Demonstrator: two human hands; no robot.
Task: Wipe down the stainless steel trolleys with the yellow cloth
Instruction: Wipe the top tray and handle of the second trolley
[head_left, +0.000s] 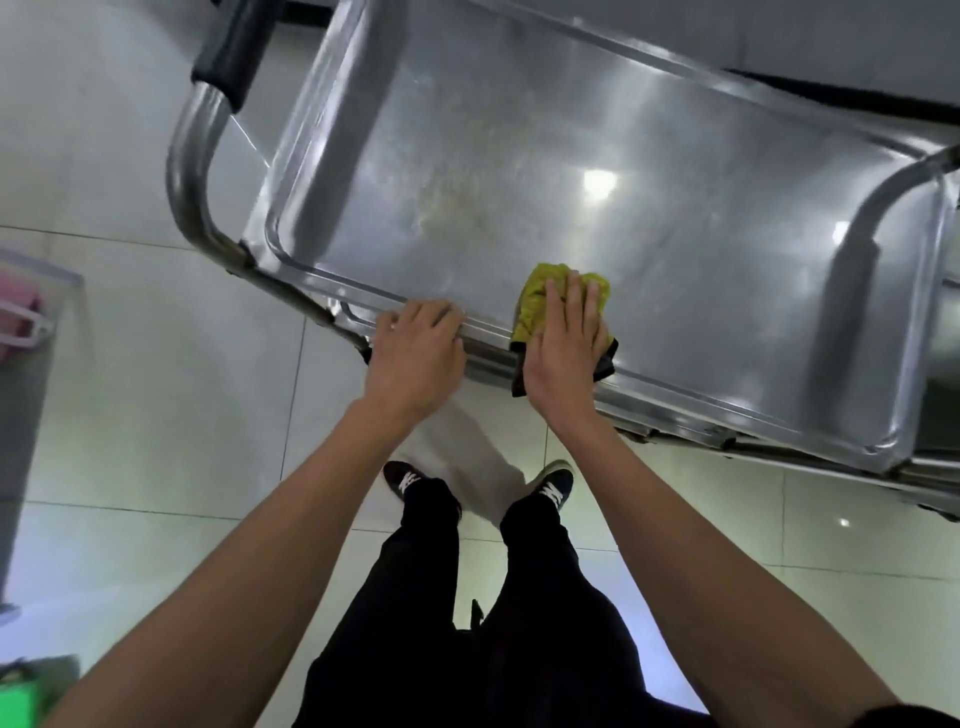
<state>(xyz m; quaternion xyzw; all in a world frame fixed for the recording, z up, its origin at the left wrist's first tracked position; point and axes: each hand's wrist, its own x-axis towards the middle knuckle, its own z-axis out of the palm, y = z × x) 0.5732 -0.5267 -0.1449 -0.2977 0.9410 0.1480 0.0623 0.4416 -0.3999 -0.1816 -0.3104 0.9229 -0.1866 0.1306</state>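
The right hand (569, 332) lies flat on the yellow cloth (535, 301), fingers straight and close together, pressing it down on the top shelf of the stainless steel trolley (649, 208). The cloth sits at the near edge of the shelf, about halfway along it. Part of the cloth hangs over the raised rim, and a dark edge shows under the palm. It may be the back of the cloth, but it is hard to tell.

The left hand (418, 348) rests on the same near rim, just beside the cloth and closer to the near-left corner. Its fingers curl over the rim and seem to hold the trolley steady.

The shelf is long, and its long side runs from left to right. From the cloth, almost all the steel lies ahead, toward the far edge, and out to both sides. A dull, yellowish smear (452, 202) sits up and to the left of the cloth, nearer the left end. The right hand already has the cloth, so the next wipe likely pushes away from the body and a little left to reach that smear.
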